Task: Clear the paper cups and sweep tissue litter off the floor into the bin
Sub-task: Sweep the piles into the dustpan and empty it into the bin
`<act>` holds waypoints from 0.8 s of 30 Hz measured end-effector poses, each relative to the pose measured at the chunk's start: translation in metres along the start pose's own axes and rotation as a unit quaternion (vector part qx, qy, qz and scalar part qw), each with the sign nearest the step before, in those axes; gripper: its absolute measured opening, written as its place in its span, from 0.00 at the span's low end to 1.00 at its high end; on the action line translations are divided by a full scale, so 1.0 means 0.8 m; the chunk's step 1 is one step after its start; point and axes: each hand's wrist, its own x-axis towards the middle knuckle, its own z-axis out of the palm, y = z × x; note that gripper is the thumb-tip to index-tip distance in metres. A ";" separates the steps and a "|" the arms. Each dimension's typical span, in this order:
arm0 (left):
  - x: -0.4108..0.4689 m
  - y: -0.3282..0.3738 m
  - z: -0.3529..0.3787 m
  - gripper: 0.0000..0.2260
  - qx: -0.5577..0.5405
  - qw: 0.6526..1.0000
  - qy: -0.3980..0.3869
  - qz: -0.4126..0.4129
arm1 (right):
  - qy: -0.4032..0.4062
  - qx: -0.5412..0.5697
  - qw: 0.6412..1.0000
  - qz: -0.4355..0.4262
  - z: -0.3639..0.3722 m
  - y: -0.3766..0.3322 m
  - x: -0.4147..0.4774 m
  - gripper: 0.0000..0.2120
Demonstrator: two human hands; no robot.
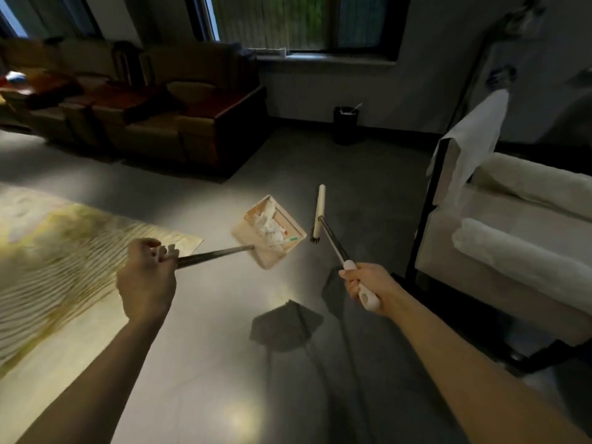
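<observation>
My left hand (pixel 147 277) grips the dark metal handle of a beige dustpan (pixel 290 248), which hangs above the grey floor with its pan pointing away from me. White crumpled tissue litter (pixel 267 227) lies heaped inside the pan. My right hand (pixel 363 285) grips the white handle of a broom (pixel 319 216), whose cream head is lifted off the floor just right of the dustpan. A small black bin (pixel 345 125) stands against the far wall under the window, with something white at its rim.
A yellow-patterned rug (pixel 64 251) covers the floor at the left. Brown sofas (pixel 166 123) line the far left. A white armchair on a black frame (pixel 512 238) stands close at the right, with a white cloth (pixel 474 139) draped over its corner.
</observation>
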 end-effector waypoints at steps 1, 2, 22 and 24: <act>0.037 0.008 0.025 0.10 -0.008 1.000 -0.002 0.005 | 0.002 0.010 1.000 -0.006 0.014 -0.026 0.032 0.06; 0.074 0.017 0.050 0.10 -0.019 1.000 -0.005 0.008 | 0.004 0.020 1.000 -0.012 0.029 -0.052 0.066 0.06; 0.885 0.164 0.609 0.10 -0.059 0.982 -0.126 0.131 | 0.150 0.136 0.977 -0.065 0.299 -0.521 0.764 0.07; 0.962 0.184 0.677 0.09 -0.055 0.980 -0.140 0.130 | 0.175 0.147 0.971 -0.068 0.318 -0.567 0.851 0.08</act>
